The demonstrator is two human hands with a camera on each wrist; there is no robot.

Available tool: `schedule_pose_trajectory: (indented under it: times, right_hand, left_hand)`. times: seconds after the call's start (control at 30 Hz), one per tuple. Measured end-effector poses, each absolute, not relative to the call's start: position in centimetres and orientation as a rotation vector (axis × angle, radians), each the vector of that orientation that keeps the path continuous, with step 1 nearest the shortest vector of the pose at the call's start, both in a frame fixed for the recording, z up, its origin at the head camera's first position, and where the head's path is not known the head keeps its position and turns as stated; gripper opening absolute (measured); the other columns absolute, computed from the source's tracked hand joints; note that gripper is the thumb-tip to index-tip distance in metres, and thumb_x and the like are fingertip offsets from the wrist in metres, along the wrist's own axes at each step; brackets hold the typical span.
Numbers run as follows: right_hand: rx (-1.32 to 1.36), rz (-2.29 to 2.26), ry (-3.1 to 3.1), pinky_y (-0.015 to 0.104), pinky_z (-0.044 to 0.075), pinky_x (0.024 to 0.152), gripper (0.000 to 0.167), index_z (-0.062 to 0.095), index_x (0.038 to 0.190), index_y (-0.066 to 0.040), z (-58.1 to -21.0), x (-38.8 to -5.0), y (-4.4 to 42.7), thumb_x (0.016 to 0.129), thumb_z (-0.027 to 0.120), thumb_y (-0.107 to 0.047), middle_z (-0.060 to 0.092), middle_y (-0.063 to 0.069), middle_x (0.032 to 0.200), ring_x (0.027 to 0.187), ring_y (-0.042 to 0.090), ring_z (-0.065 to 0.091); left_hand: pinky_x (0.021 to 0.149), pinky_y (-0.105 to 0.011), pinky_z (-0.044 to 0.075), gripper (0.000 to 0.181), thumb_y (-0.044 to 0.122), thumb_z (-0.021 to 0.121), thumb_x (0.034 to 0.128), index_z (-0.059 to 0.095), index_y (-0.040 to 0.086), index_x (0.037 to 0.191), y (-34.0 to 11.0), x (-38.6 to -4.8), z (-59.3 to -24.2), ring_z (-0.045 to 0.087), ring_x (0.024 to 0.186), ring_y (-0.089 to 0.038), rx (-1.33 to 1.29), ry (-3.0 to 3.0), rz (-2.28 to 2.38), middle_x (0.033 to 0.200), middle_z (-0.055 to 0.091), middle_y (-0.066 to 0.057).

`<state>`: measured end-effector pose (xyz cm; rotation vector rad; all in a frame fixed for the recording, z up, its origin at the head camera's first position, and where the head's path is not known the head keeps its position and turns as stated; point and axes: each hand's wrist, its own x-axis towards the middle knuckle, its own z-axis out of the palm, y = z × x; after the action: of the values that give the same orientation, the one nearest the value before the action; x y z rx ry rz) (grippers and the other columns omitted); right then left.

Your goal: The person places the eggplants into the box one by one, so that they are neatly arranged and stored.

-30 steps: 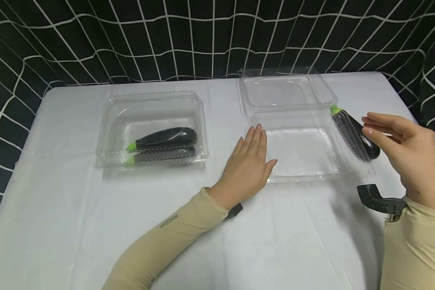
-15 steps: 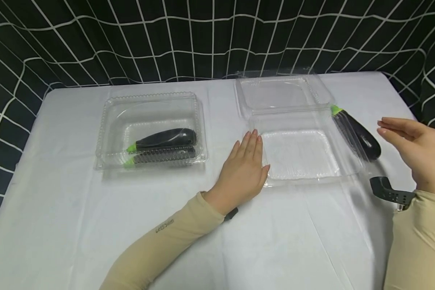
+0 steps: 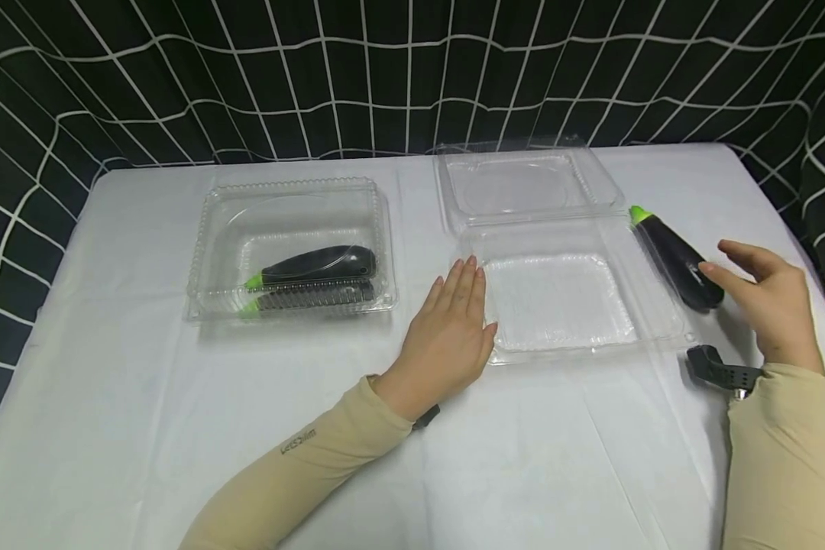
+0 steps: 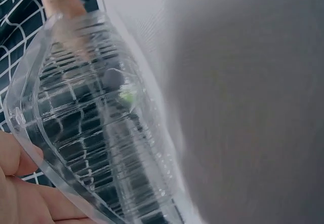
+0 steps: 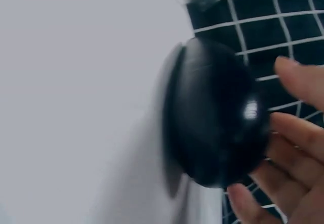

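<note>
An opened clear plastic clamshell box (image 3: 557,302) lies at the right of the table in the head view, its lid (image 3: 516,183) folded back. Against the box's left side rests my left hand (image 3: 443,344), fingers straight. Right of the box lies a dark eggplant (image 3: 681,263) with a bright green stem end, slanting toward me. Beside its thick end is my right hand (image 3: 773,305), thumb and fingers spread apart, holding nothing. The right wrist view has the eggplant's rounded end (image 5: 223,117) close to the fingertips; whether they touch it cannot be told.
A closed clear clamshell box (image 3: 296,214) stands at the left with one dark eggplant (image 3: 319,263) inside, mirrored in its front wall. White cloth (image 3: 302,473) covers the table. Behind the table hangs a white net (image 3: 412,99) over black.
My left hand and the opened box have shifted left, so the eggplant no longer shows through the box wall. My right hand drew back right, then came in again toward the eggplant's thick end.
</note>
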<state>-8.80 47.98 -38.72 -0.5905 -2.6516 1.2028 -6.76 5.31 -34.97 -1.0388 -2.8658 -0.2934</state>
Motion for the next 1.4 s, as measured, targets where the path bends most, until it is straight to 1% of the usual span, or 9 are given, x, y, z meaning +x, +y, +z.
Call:
schedule_pose_trajectory:
  times: [0.1,0.23,0.3,0.37,0.53,0.77,1.07,1.23,1.4]
  right_hand:
    - [-0.554,1.18,-2.709,0.023,0.029,0.106,0.063,0.044,0.143,-0.02,-38.5,-8.9,46.6,0.087,0.067,-0.038,0.041,0.003,0.146,0.126,0.003,0.038]
    - [-0.488,1.125,-2.789,0.025,0.03,0.106,0.071,0.035,0.147,-0.01,-37.0,-8.6,43.3,0.089,0.064,-0.039,0.037,0.021,0.145,0.127,0.013,0.038]
    - [-0.471,1.095,-2.792,0.023,0.03,0.102,0.073,0.034,0.147,-0.009,-37.0,-8.6,42.5,0.088,0.064,-0.04,0.037,0.024,0.144,0.124,0.015,0.039]
    - [-0.492,1.098,-2.781,0.026,0.032,0.102,0.073,0.035,0.146,-0.009,-37.3,-8.8,42.4,0.088,0.065,-0.041,0.038,0.024,0.144,0.123,0.021,0.039]
    - [-0.529,1.1,-2.73,0.023,0.035,0.093,0.069,0.041,0.144,-0.01,-37.6,-8.8,42.0,0.087,0.066,-0.04,0.04,0.021,0.143,0.115,0.019,0.042]
    - [-0.575,1.109,-2.722,0.027,0.035,0.095,0.07,0.039,0.145,-0.01,-37.9,-9.2,41.5,0.087,0.066,-0.039,0.039,0.019,0.144,0.119,0.023,0.04]
    - [-0.616,1.24,-2.651,0.018,0.034,0.091,0.066,0.042,0.144,-0.018,-38.4,-8.8,41.7,0.086,0.069,-0.036,0.041,0.007,0.141,0.116,0.014,0.04]
    - [-0.633,1.362,-2.54,0.006,0.035,0.077,0.059,0.05,0.138,-0.021,-38.4,-8.8,42.0,0.084,0.072,-0.028,0.048,-0.001,0.129,0.106,0.006,0.044]
    - [-0.65,1.435,-2.486,0.005,0.037,0.075,0.057,0.052,0.136,-0.021,-38.4,-8.9,42.1,0.083,0.073,-0.023,0.049,-0.001,0.127,0.103,0.003,0.044]
  left_hand:
    - [0.114,-0.041,0.017,0.059,0.029,0.035,0.1006,0.026,-0.011,0.143,5.0,-6.8,-34.9,0.014,0.142,-0.032,-1.036,-2.868,-0.287,0.152,0.019,-0.024]
    - [0.113,-0.042,0.017,0.058,0.028,0.037,0.0999,0.028,-0.011,0.142,4.8,-6.8,-34.9,0.015,0.142,-0.033,-1.029,-2.862,-0.28,0.151,0.02,-0.025]
    - [0.113,-0.042,0.018,0.058,0.027,0.037,0.0995,0.029,-0.012,0.142,4.8,-6.7,-34.9,0.016,0.141,-0.034,-1.027,-2.849,-0.279,0.151,0.022,-0.025]
    - [0.113,-0.042,0.018,0.058,0.027,0.038,0.099,0.03,-0.012,0.141,4.7,-6.7,-34.8,0.017,0.141,-0.034,-1.023,-2.839,-0.28,0.15,0.022,-0.025]
    - [0.113,-0.042,0.02,0.057,0.025,0.04,0.0977,0.031,-0.012,0.141,4.5,-6.9,-34.7,0.018,0.141,-0.034,-0.998,-2.824,-0.282,0.15,0.024,-0.024]
    - [0.113,-0.042,0.019,0.058,0.025,0.04,0.0985,0.029,-0.013,0.141,4.2,-7.2,-34.9,0.017,0.141,-0.033,-0.961,-2.832,-0.372,0.151,0.021,-0.025]
    - [0.114,-0.041,0.017,0.06,0.028,0.039,0.0997,0.026,-0.011,0.143,4.2,-7.1,-35.3,0.015,0.141,-0.032,-0.943,-2.857,-0.412,0.152,0.019,-0.024]
    - [0.114,-0.04,0.015,0.06,0.028,0.037,0.1004,0.024,-0.011,0.143,4.4,-7.2,-35.4,0.013,0.142,-0.032,-0.959,-2.864,-0.42,0.152,0.017,-0.024]
    - [0.114,-0.041,0.016,0.06,0.029,0.036,0.1005,0.025,-0.011,0.143,4.3,-7.2,-35.3,0.013,0.142,-0.032,-0.966,-2.86,-0.418,0.152,0.017,-0.024]
